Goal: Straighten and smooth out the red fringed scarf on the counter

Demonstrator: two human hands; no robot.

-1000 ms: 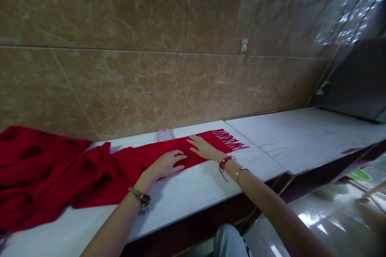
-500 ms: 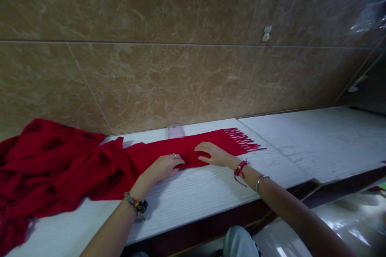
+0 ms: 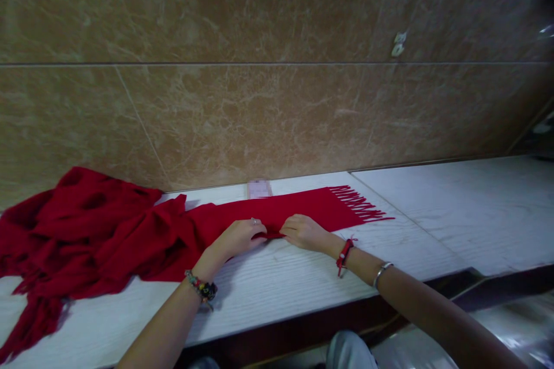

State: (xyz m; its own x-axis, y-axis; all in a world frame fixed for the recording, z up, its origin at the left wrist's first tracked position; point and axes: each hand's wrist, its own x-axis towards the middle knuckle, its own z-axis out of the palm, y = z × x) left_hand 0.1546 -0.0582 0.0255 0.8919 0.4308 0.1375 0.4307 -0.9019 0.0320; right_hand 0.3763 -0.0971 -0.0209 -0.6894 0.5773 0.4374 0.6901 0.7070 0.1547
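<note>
A red scarf [image 3: 303,202] lies along the white wood-grain counter [image 3: 311,277]. Its fringed end is spread flat to the right, while the left part is heaped in loose folds. My left hand [image 3: 243,235], with a ring on one finger, pinches the scarf's near edge about midway. Just to its right, my right hand [image 3: 305,232] has its fingers closed on the same edge. Between the two hands that edge is slightly lifted. A small pale pinkish packet [image 3: 259,189] lies behind the scarf, partly covered by it.
A brown marble-patterned tile wall [image 3: 268,109] rises right behind the counter. A small white fitting [image 3: 399,44] is fixed on it at the upper right. The counter's front edge runs close to my knee [image 3: 350,351], with a dark gap below it.
My fingers have closed on the scarf's near edge, the right hand's from an open curve. The edge between them is now raised a little. The whole view has shifted slightly.
</note>
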